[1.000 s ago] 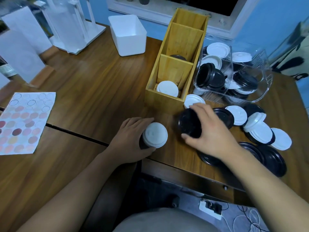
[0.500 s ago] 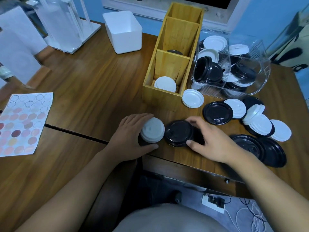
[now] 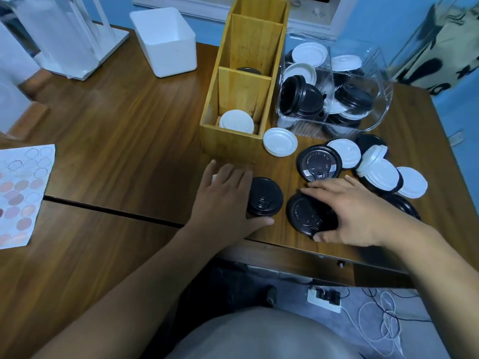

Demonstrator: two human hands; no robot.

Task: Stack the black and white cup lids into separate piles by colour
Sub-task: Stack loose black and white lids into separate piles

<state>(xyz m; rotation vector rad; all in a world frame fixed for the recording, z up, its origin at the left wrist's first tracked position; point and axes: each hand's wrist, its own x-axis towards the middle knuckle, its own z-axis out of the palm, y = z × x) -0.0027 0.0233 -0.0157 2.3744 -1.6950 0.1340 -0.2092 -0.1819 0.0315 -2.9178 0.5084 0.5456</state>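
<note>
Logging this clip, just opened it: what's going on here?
A person is sorting cup lids. The left hand grips a black-topped pile near the table edge; the right hand pinches a loose black lid beside it. White lids sit in the wooden organizer, front compartment; mixed lids lie in the clear bin.

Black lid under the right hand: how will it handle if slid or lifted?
The black lid looks thin moulded plastic, so probably light and flexible at the rim. It seems flat on the smooth wooden table, so likely slides rather than rolls or tips. Its low profile under the right hand may make pinching fiddly.
</note>
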